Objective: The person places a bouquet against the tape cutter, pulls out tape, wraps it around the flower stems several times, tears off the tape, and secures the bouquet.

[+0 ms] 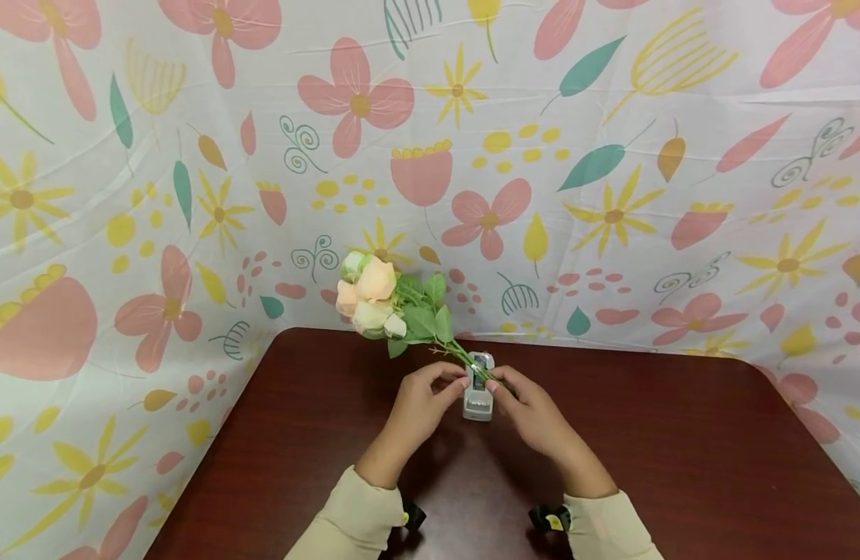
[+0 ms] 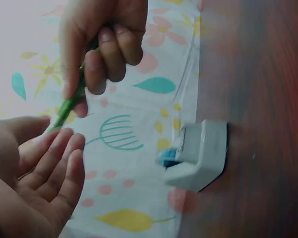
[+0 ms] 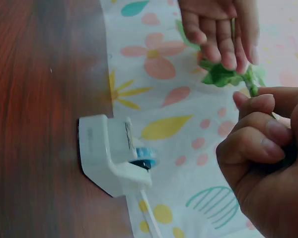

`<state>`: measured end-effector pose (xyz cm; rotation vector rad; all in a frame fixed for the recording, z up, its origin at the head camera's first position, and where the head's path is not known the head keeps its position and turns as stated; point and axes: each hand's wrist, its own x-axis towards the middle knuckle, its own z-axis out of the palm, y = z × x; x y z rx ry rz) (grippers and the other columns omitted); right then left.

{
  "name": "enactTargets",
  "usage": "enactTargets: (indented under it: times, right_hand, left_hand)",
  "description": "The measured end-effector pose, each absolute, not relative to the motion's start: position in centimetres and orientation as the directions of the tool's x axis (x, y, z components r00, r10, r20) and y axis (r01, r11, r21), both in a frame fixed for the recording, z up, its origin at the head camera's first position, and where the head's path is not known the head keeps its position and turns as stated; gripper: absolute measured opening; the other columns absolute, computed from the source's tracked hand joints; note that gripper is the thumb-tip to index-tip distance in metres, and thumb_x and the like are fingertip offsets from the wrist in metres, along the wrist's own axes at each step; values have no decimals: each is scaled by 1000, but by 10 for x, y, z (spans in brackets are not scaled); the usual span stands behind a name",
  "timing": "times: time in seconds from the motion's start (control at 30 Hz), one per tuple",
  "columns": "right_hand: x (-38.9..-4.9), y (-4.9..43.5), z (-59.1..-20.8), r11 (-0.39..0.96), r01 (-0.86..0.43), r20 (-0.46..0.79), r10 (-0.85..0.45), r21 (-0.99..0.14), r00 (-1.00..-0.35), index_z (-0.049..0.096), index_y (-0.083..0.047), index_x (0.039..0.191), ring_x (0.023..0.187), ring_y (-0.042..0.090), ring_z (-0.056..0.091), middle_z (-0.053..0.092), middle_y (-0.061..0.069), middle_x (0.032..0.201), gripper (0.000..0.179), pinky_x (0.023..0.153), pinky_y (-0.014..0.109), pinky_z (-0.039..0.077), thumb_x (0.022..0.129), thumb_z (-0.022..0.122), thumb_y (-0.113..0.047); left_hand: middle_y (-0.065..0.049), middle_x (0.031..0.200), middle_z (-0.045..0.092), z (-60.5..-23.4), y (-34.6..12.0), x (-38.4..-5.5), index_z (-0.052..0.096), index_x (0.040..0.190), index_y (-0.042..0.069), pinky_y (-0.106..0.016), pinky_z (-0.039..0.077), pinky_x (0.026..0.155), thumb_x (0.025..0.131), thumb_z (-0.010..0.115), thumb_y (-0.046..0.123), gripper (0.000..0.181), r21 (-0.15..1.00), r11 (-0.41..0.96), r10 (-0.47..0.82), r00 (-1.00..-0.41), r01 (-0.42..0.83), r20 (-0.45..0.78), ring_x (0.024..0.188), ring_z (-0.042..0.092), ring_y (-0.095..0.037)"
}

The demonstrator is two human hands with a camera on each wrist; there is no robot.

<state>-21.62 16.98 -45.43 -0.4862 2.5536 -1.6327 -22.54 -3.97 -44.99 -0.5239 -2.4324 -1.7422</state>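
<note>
A bunch of pale peach and cream roses (image 1: 375, 281) with green leaves slants up to the left over the table. My right hand (image 1: 531, 404) grips the lower green stems (image 2: 72, 104) with curled fingers. A shiny band wraps the stems between the hands in the head view. My left hand (image 1: 423, 400) is held beside the stems, its fingers long and loosely bent in the left wrist view, fingertips right at the stem. Below both hands, a grey-white tape dispenser (image 1: 478, 406) stands on the table, with a blue roll (image 3: 146, 154) showing in the right wrist view.
The dark red-brown table (image 1: 654, 435) has rounded back corners. A white cloth (image 1: 430, 202) printed with flowers and leaves hangs behind it and along the left side. Black straps (image 1: 550, 519) sit at both sleeve cuffs.
</note>
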Motion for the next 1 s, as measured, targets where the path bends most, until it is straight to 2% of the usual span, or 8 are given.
enactTargets:
  times: [0.13, 0.27, 0.33, 0.43, 0.7, 1.0]
  right_hand:
    - [-215, 164, -454, 293, -217, 111, -340, -931, -934, 58, -9, 124, 47, 7, 33, 45, 7, 71, 31, 43, 28, 34, 109, 46, -33]
    - [-212, 158, -455, 248, -233, 130, -373, -940, -919, 58, -9, 124, 48, 6, 32, 46, 9, 73, 30, 44, 27, 34, 109, 45, -31]
    - [-211, 155, -455, 221, -235, 137, -384, -947, -913, 57, -9, 123, 48, 5, 33, 45, 8, 73, 28, 44, 27, 34, 109, 44, -30]
    - [-210, 151, -454, 173, -240, 153, -406, -955, -901, 56, -5, 122, 49, 4, 33, 45, 5, 73, 28, 44, 26, 33, 110, 43, -27]
    - [-209, 145, -457, 116, -248, 173, -446, -962, -878, 54, -5, 119, 51, 5, 34, 44, 4, 75, 23, 44, 25, 32, 110, 43, -24]
    - [-211, 143, -462, 192, -330, 225, -424, -924, -877, 56, -7, 117, 52, 5, 36, 47, 5, 73, 21, 47, 27, 36, 109, 45, -23]
  left_hand:
    - [-11, 101, 76, -453, -40, -232, 70, 118, 6, -29, 57, 78, 94, 73, 23, 29, 988, 22, 187, -972, 151, 144, 93, 74, -28]
    - [-9, 101, 76, -454, -42, -234, 68, 119, 1, -31, 57, 85, 94, 73, 22, 33, 991, -110, 200, -975, 77, 98, 94, 74, -19]
    - [-4, 98, 76, -454, -42, -235, 67, 119, 0, -33, 57, 86, 94, 73, 21, 33, 989, -140, 199, -976, 56, 84, 91, 72, -13]
    - [1, 95, 73, -454, -43, -235, 68, 117, 0, -39, 57, 88, 94, 73, 20, 31, 985, -170, 198, -978, 33, 67, 88, 70, -11]
    - [5, 91, 71, -454, -42, -234, 71, 109, -3, -29, 56, 79, 93, 73, 16, 25, 974, -228, 193, -980, 5, 50, 82, 68, -11]
    - [6, 89, 70, -456, -41, -235, 70, 107, 0, -28, 55, 78, 93, 73, 14, 21, 972, -234, 175, -984, -23, 18, 80, 66, -11]
